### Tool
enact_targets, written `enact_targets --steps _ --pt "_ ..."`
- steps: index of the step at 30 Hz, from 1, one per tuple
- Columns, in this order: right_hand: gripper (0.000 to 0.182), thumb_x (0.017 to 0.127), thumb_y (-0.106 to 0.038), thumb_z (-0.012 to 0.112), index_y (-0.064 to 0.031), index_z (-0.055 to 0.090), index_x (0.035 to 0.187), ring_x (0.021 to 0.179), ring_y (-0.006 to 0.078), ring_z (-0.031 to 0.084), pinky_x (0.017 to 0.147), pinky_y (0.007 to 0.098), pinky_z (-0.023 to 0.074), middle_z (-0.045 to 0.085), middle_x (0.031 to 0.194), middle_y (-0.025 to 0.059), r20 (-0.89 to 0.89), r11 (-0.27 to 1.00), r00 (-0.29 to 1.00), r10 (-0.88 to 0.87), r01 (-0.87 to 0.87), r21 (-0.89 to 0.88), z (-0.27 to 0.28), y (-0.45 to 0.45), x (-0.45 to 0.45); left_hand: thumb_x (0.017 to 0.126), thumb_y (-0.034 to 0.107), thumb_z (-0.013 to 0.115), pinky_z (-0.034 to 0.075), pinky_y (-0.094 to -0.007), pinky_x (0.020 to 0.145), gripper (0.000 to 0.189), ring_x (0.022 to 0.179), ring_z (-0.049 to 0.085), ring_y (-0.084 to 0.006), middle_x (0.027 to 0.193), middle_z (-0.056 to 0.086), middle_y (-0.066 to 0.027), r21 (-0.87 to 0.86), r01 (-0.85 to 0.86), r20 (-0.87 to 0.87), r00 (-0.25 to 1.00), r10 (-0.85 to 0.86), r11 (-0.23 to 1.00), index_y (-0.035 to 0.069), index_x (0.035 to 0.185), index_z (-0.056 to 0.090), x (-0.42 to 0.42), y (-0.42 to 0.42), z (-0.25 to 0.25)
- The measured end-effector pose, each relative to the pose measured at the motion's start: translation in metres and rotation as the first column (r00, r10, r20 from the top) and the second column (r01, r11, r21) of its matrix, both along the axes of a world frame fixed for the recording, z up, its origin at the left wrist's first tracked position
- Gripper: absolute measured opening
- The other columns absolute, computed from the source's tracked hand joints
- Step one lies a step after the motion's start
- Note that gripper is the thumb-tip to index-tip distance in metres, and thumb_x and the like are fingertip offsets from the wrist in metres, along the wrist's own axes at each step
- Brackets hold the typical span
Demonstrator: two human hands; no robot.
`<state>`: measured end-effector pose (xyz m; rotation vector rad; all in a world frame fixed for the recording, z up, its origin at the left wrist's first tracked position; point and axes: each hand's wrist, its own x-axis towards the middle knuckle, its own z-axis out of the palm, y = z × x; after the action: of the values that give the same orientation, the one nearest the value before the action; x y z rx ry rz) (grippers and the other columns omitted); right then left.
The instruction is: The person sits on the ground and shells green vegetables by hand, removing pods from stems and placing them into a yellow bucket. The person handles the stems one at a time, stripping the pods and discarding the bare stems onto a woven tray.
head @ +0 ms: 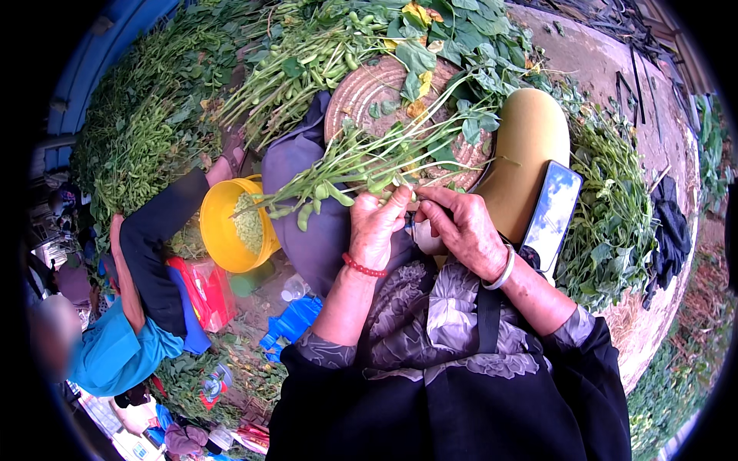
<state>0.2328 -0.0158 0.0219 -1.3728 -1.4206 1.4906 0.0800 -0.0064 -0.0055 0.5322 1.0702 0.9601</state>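
Observation:
My left hand, with a red bead bracelet at its wrist, grips green pods of a soybean plant. The plant's leafy stems reach up to the right, and plump pods hang to the left of the hand. My right hand, wearing a pale bangle, has its thumb and index finger bent close to the left thumb. Whether a pod sits between those right fingertips is hidden. Just left of my knee, a yellow bucket lies tipped towards me with shelled pale green beans inside.
A round woven tray holds leaves in front. Heaped bean plants spread left and ahead. A smartphone rests against a tan rounded form, perhaps my right knee. Another person sits left, beside a red bag.

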Motion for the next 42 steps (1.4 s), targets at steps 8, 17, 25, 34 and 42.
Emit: enact_targets --steps 8,17,25,34,42 --pt "0.018 0.088 -0.009 0.049 0.0023 0.06 0.096 0.056 0.0044 0.048 0.051 0.0192 0.0419 0.057 0.068 -0.0005 -0.294 0.97 0.955 -0.04 -0.033 -0.24 -0.01 0.004 -0.003 0.082 0.02 0.064 0.027 -0.0144 0.044 0.018 0.055 0.039 -0.0007 0.071 0.052 0.0032 0.028 0.148 -0.009 0.989 -0.148 0.989 0.004 0.087 0.058 -0.011 0.001 -0.002" --pt "0.015 0.088 -0.013 0.051 -0.0026 0.061 0.082 0.054 0.0024 0.046 0.047 0.0182 0.0367 0.056 0.065 -0.0023 -0.325 0.934 0.935 -0.142 0.017 -0.358 -0.013 0.006 -0.003 0.084 0.014 0.057 0.03 -0.0141 0.047 0.016 0.058 0.044 -0.0029 0.073 0.055 0.0013 0.007 0.18 -0.074 0.981 -0.179 0.984 0.001 0.094 0.059 -0.02 0.003 0.006" --pt "0.014 0.085 -0.012 0.058 -0.0007 0.059 0.077 0.053 0.0021 0.042 0.047 0.0206 0.0333 0.055 0.065 -0.003 -0.283 0.89 0.844 -0.455 0.43 -0.149 -0.018 0.031 -0.013 0.084 0.006 0.045 0.035 -0.0181 0.053 0.021 0.074 0.049 -0.0102 0.089 0.055 -0.0053 -0.063 0.051 0.263 0.964 -0.032 0.997 -0.002 0.1 0.054 -0.025 0.021 0.03" --pt "0.014 0.076 -0.011 0.06 0.0022 0.059 0.081 0.066 0.0329 0.058 0.062 0.038 0.0463 0.059 0.071 0.0193 0.376 0.871 0.904 -0.204 -0.008 0.491 0.001 0.123 0.004 0.079 0.005 0.047 0.035 -0.0193 0.048 0.016 0.067 0.051 -0.0131 0.085 0.054 -0.008 -0.226 0.033 0.036 0.999 -0.026 0.974 0.0 0.094 0.051 -0.018 -0.001 -0.002" --pt "0.024 0.069 -0.022 0.068 0.0007 0.061 0.074 0.069 0.0331 0.06 0.064 0.0386 0.047 0.06 0.069 0.0184 0.631 0.923 0.765 0.129 -0.326 0.206 -0.032 0.143 -0.008 0.078 0.004 0.048 0.031 -0.0169 0.045 0.019 0.063 0.049 -0.0091 0.079 0.055 -0.0056 -0.273 0.221 0.022 0.974 -0.224 0.936 0.0 0.096 0.053 -0.015 -0.01 -0.006"
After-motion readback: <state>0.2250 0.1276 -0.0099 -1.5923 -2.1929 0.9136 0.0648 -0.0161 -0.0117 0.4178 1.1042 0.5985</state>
